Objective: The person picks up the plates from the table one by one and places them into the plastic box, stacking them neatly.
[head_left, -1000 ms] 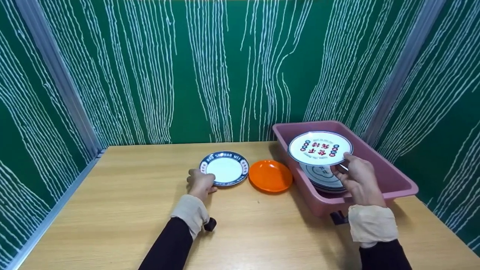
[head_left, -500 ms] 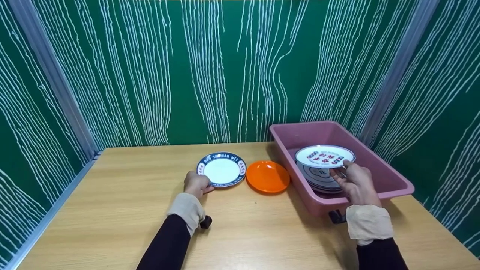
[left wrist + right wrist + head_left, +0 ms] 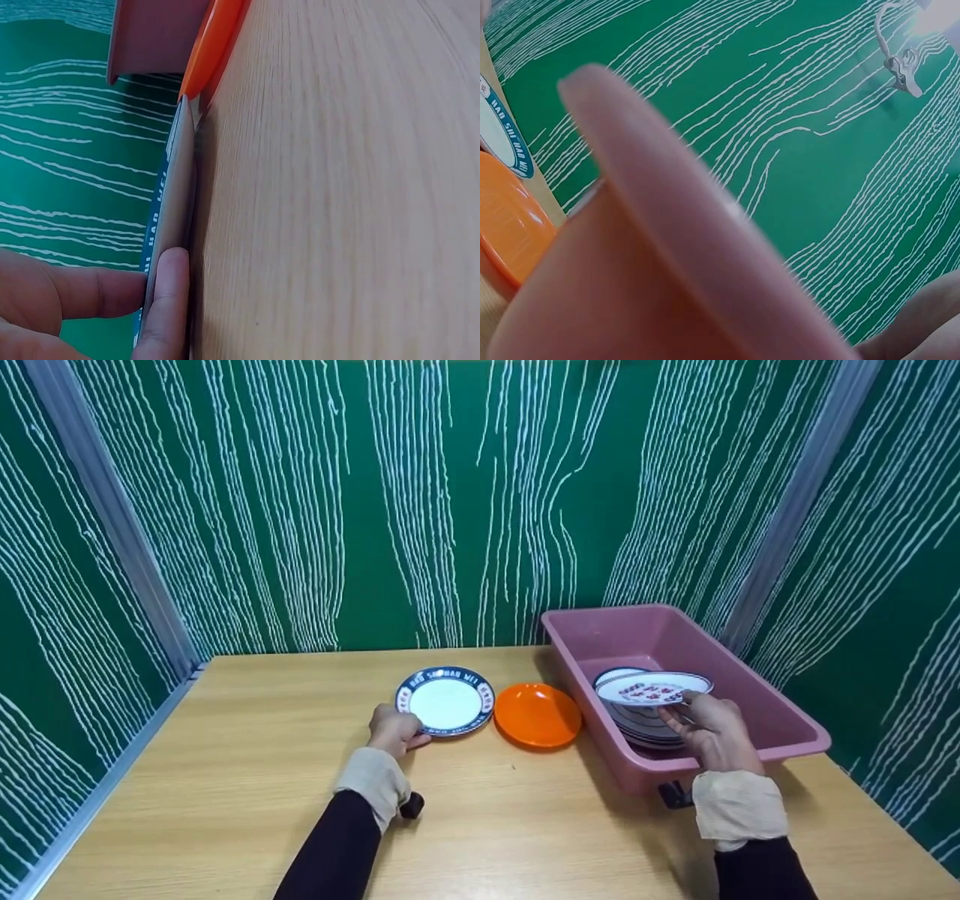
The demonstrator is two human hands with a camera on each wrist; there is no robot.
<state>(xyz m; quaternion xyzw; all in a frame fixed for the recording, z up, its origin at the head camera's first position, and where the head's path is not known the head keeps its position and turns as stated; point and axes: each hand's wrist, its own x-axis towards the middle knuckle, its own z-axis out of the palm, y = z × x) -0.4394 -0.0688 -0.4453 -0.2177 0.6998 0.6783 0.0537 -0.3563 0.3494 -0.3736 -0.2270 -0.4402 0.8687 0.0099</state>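
Observation:
My left hand (image 3: 394,729) pinches the near-left rim of a white plate with a dark blue lettered border (image 3: 445,701). In the left wrist view, thumb and finger lie on either side of that plate's edge (image 3: 174,195), close to the wood. On the right, my right hand (image 3: 716,727) grips the near-right rim of a white plate with red characters (image 3: 652,688), which is tilted inside the pink basin (image 3: 796,744). Below it lies a stack of plates (image 3: 646,733), partly hidden. The right wrist view is mostly blocked by the basin's rim (image 3: 667,180).
An orange plate (image 3: 537,717) lies on the wooden table (image 3: 480,825) between the blue-bordered plate and the basin. Green walls with white lines (image 3: 465,510) stand behind and at both sides.
My right hand has lowered and tilted the red-lettered plate into the basin, towards the stack. The left hand still pinches its plate, which has stayed nearly in place.

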